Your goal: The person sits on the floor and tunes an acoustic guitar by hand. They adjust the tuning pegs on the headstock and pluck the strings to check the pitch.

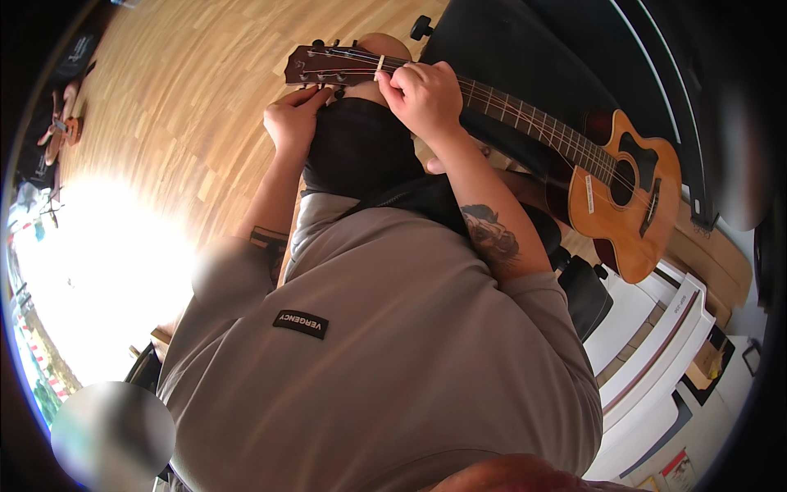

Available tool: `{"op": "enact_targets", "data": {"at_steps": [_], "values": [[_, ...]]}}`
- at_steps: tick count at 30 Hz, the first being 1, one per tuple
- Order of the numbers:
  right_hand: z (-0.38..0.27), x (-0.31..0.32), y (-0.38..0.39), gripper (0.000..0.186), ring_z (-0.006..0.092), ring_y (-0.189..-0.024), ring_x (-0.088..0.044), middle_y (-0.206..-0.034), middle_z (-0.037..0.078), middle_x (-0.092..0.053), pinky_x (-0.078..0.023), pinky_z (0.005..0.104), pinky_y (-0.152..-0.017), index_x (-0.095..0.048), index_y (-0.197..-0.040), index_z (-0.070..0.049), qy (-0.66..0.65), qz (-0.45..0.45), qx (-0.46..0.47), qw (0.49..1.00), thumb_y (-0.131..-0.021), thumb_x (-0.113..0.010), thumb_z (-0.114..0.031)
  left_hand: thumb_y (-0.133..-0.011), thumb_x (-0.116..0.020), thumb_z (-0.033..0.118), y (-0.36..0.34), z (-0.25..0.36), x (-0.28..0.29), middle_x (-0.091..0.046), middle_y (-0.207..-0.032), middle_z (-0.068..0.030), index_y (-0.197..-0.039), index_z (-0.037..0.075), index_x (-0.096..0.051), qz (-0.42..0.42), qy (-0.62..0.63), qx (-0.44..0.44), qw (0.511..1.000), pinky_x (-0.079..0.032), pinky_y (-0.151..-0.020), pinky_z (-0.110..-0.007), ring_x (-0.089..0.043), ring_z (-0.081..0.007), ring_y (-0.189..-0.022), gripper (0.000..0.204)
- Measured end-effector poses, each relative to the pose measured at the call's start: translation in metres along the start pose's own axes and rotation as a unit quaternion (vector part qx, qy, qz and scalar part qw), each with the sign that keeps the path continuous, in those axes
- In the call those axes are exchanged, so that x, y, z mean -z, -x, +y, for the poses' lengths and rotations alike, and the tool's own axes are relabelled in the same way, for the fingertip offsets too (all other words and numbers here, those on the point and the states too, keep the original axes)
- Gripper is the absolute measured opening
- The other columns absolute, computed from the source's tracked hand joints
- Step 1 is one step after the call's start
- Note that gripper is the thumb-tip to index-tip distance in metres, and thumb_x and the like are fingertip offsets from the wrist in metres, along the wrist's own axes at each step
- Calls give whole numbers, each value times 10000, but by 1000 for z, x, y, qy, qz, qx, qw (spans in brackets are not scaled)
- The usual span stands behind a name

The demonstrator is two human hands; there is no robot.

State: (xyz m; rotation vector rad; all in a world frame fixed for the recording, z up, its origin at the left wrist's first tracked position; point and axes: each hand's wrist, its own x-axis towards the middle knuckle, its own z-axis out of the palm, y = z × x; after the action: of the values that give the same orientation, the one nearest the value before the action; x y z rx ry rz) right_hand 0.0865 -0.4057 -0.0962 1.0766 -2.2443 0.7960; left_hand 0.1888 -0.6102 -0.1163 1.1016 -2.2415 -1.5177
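Observation:
An acoustic guitar with a light wooden body lies on its back, its neck running left across my right side. Its dark reddish headstock rests over my thigh. My left hand pinches a tuning peg on the headstock's near edge; the peg is mostly hidden by the fingers. My right hand is over the neck by the pale nut, fingers curled, thumb and forefinger closed on a guitar string. Some strings stand away from the fretboard and look slack. The palm side of the right hand is hidden.
A black padded surface lies beyond the neck. White keyboard-like equipment stands at the right, near cardboard. Wooden flooring spreads at the far left. Another person's hand shows at the left rim. Strong glare covers the left.

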Motion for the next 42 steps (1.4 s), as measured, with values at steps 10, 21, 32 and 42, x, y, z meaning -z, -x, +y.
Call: {"op": "enact_targets", "data": {"at_steps": [10,21,32,42], "values": [[-1,0,0,413,208,-552,-587,-585,-15,-580,-377,383,-612,-489,-642,-162,2,5,7,1000,-900,-803,-234,-944,-818,278,-9,-14,7,-772,-928,-67,-1007,-33,-815,-84,216,103,967,-551,-714,-273,-697,-130,-787,317],[-1,3,1,406,209,-545,-587,-583,-12,-580,-379,380,-613,-498,-645,-160,4,-3,5,1000,-917,-789,-242,-864,-831,289,-4,-9,10,-822,-913,-108,-1020,95,-847,4,-79,-133,988,-607,-796,-347,-772,-171,-784,249],[-2,2,1,399,203,-564,-602,-594,-8,-595,-390,382,-618,-511,-645,-156,12,-4,11,1000,-920,-784,-251,-882,-859,274,-3,-4,10,-806,-892,-74,-1026,50,-850,-39,-24,-66,997,-599,-756,-316,-730,-126,-785,266],[-2,0,-1,405,211,-514,-555,-568,-21,-558,-371,377,-591,-509,-666,-157,-2,18,16,1000,-925,-808,-244,-950,-772,319,-25,-24,16,-801,-929,-96,-1120,21,-827,-121,81,110,983,-584,-779,-339,-742,-161,-836,348]]}}
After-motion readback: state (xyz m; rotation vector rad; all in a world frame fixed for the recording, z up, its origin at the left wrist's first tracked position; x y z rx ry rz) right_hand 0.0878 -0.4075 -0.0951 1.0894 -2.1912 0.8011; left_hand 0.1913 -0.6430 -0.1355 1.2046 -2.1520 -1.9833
